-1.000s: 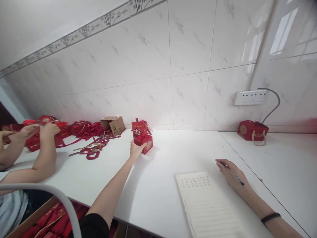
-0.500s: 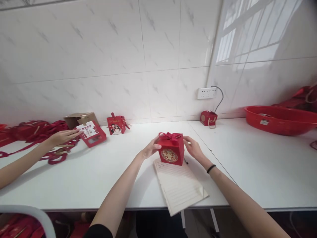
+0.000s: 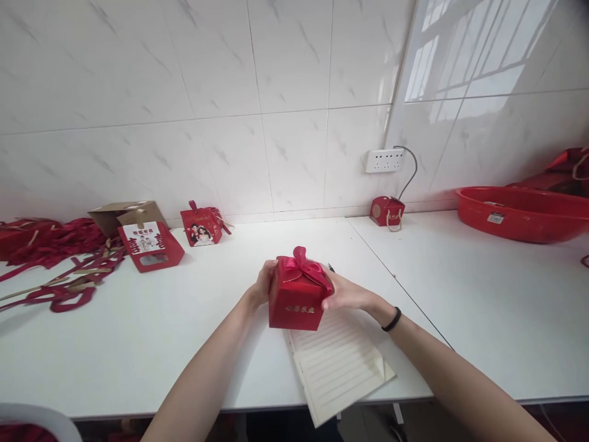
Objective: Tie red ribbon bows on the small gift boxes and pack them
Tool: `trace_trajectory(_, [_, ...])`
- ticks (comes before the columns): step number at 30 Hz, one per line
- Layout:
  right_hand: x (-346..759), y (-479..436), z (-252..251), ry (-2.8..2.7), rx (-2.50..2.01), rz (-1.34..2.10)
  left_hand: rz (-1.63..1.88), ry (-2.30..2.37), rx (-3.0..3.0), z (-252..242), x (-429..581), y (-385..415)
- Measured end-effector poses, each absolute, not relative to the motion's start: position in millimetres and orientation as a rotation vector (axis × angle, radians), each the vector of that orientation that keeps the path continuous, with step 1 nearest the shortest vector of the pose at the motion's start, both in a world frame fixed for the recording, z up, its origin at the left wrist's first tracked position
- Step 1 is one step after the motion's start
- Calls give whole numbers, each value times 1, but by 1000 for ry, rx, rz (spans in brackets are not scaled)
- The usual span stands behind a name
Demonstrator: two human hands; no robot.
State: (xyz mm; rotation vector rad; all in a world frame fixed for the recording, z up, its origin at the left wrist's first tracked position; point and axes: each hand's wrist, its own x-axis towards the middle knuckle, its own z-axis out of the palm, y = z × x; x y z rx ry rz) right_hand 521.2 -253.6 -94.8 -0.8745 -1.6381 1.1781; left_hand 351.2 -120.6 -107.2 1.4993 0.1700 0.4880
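A red gift box [image 3: 295,307] with a bright pink-red ribbon bow [image 3: 304,267] on top is between my two hands. My left hand [image 3: 264,283] grips its left side, with the fingers partly hidden behind it. On the right side, my right hand [image 3: 343,291] presses with its thumb near the front corner. Small gold lettering shows on the face turned toward me. Under and in front of the box lies a lined notepad [image 3: 338,368], its lower corner over the table's front edge. A dark pen tip [image 3: 331,267] shows behind the box.
To the left stand a red box with a white label [image 3: 154,245], a red box with a printed couple [image 3: 202,227] and a brown carton [image 3: 103,218], beside tangled red ribbons [image 3: 73,298]. A small red box [image 3: 386,212] and a red basin [image 3: 524,212] are at right.
The box in my hands has been turned, so the round gold emblem no longer faces me. Another person's hand has let go of the white-labelled box and left the view.
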Motion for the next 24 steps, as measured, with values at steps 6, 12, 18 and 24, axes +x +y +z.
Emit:
trace_trajectory(6, [503, -253, -95, -1418, -1147, 548, 1027, 539, 1415, -102, 367, -120])
trace_trajectory(12, [503, -251, -95, -1256, -1511, 520, 906, 546, 1435, -100, 372, -128])
trace_trajectory(18, [520, -246, -103, -1381, -1473, 554, 857, 444, 1337, -105, 374, -127])
trace_trajectory(24, [522, -243, -112, -1435, -1300, 642, 864, 382, 1447, -99, 370, -132])
